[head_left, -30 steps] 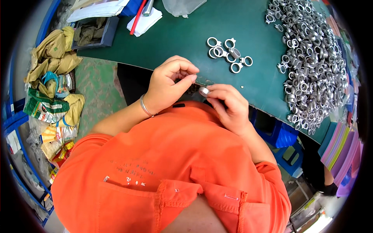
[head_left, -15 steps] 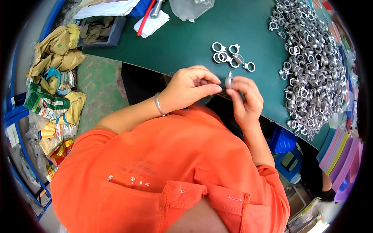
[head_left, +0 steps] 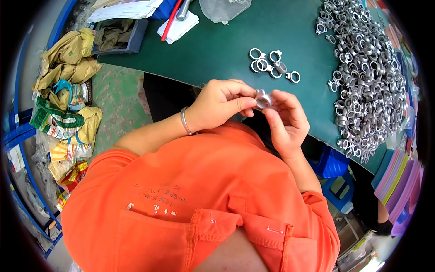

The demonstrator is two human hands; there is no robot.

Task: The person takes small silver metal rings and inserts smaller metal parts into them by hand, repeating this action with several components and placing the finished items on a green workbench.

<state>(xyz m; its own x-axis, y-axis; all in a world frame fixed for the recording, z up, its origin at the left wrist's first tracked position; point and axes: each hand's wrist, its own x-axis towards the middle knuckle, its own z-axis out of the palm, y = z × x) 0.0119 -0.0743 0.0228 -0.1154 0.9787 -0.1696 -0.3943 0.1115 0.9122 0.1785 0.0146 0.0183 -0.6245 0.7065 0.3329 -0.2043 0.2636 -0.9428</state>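
Observation:
A small silver metal ring clamp [head_left: 263, 100] with a lug on its rim is between my two hands, over the near edge of the green table. My left hand [head_left: 229, 100] pinches its left side between thumb and fingertips. The curled fingers of my right hand [head_left: 288, 119] grip its right side, with the thumb just below. Beyond my hands a small group of similar ring clamps [head_left: 274, 56] lies on the table, and a single ring clamp [head_left: 293, 77] sits at the group's right.
A large heap of ring clamps [head_left: 369, 90] covers the right of the green table [head_left: 195, 54]. At the far left stand a grey bin [head_left: 133, 38] with cloth, papers with a red pen [head_left: 170, 22], and a clear plastic bag [head_left: 224, 9]. Sacks [head_left: 68, 68] line the floor at left.
The ring clamp has turned from edge-on to showing its round opening. It has shifted slightly left, and my left fingers have closed onto it.

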